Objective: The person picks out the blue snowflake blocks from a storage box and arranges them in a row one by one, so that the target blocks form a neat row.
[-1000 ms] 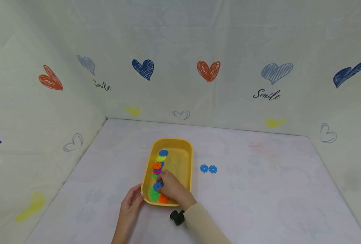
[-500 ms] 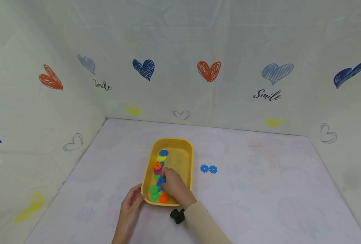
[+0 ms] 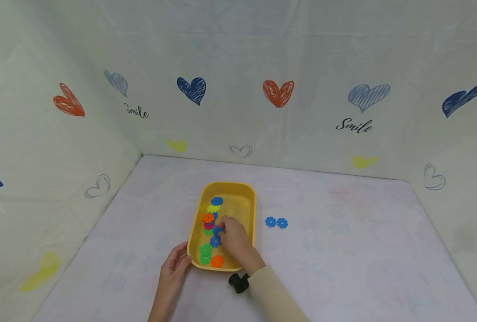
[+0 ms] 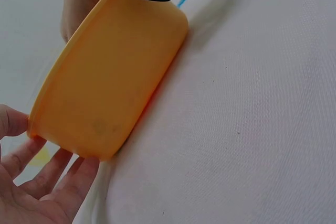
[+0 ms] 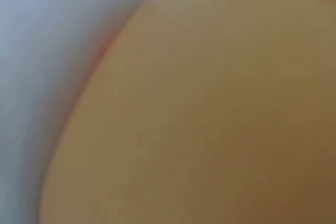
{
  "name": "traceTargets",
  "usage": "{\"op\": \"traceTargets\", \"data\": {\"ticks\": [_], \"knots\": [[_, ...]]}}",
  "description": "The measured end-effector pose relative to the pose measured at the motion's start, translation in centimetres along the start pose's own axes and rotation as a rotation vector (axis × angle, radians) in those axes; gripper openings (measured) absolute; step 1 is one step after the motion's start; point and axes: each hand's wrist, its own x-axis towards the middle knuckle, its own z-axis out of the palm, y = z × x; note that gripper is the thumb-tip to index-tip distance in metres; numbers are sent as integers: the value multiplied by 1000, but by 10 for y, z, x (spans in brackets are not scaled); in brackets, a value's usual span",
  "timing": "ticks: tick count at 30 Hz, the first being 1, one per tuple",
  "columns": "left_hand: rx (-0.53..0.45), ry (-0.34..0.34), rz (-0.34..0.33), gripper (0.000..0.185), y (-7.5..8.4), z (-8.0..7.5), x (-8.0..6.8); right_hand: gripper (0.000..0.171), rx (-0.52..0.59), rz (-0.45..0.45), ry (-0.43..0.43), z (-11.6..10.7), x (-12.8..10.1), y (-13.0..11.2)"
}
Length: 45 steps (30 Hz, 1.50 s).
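A yellow plastic tray (image 3: 242, 201) holds several notched snowflake discs along its left side. At its near left corner my left hand (image 3: 173, 270) grips the tray, the thumb at the rim and the fingers (image 4: 79, 182) against the outer wall in the left wrist view. Inside the tray, my right hand (image 3: 236, 239) pinches a blue snowflake disc (image 3: 217, 230), partly hidden by the fingers. Another blue disc (image 3: 215, 242) is just below it. Green discs (image 3: 205, 255) and an orange disc (image 3: 217, 261) lie near the front. The tray's wall (image 5: 184, 114) fills most of the right wrist view.
Two blue discs (image 3: 276, 222) lie side by side on the white table (image 3: 343, 250), right of the tray. A black object (image 3: 237, 283), partly covered by the right sleeve, is before the tray's near edge. A heart-printed sheet (image 3: 238, 53) rises behind the table.
My right hand has moved slightly away from me and to the right inside the tray, with the blue disc. More of the green discs now shows. The left hand has stayed at the tray's corner.
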Motion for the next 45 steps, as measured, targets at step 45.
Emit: {"op": "traceTargets", "data": {"ticks": [45], "knots": [[14, 21, -43, 41, 1, 2, 2, 21, 205, 193, 313, -121, -19, 125]]}}
